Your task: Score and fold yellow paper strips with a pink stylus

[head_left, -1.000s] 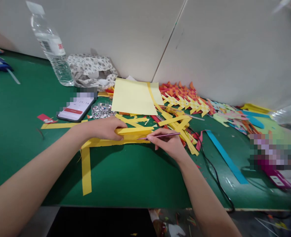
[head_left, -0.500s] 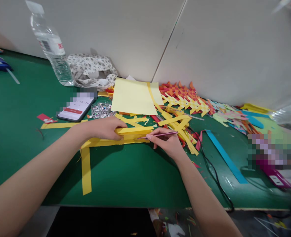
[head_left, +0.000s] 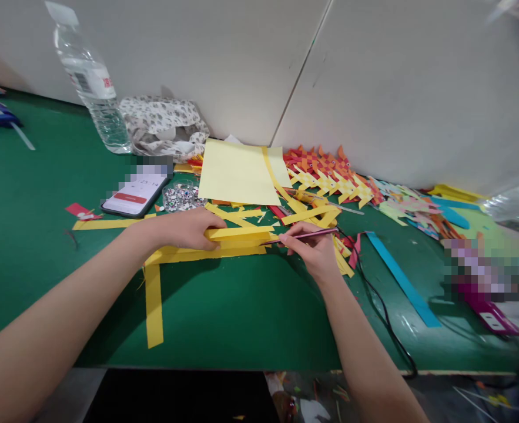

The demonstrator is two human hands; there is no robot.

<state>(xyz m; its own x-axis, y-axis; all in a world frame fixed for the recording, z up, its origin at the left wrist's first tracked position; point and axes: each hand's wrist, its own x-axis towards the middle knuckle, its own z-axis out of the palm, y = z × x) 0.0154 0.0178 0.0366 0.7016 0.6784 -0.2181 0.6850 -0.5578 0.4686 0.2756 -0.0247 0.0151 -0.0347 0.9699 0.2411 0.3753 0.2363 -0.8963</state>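
Note:
My left hand (head_left: pixel 187 228) lies on a bundle of yellow paper strips (head_left: pixel 224 244) on the green table (head_left: pixel 224 317), its fingers curled over the strips and pressing them down. My right hand (head_left: pixel 314 249) pinches a thin pink tool (head_left: pixel 305 236), a slim rod like a craft knife or pen, with its tip at the right end of the strips. One long yellow strip (head_left: pixel 153 305) runs from the bundle toward the table's front edge.
A pale yellow sheet (head_left: pixel 237 173), woven paper pieces (head_left: pixel 330 173), a phone (head_left: pixel 136 197), a dish of googly eyes (head_left: pixel 180 197) and a water bottle (head_left: pixel 90 76) stand behind. A black cable (head_left: pixel 380 311), a blue strip (head_left: pixel 402 281) and more loose strips (head_left: pixel 316 220) lie to the right.
My right hand has slid to the right along the strips with the pink tool, from the middle of the bundle to its right end. The left hand has stayed in place.

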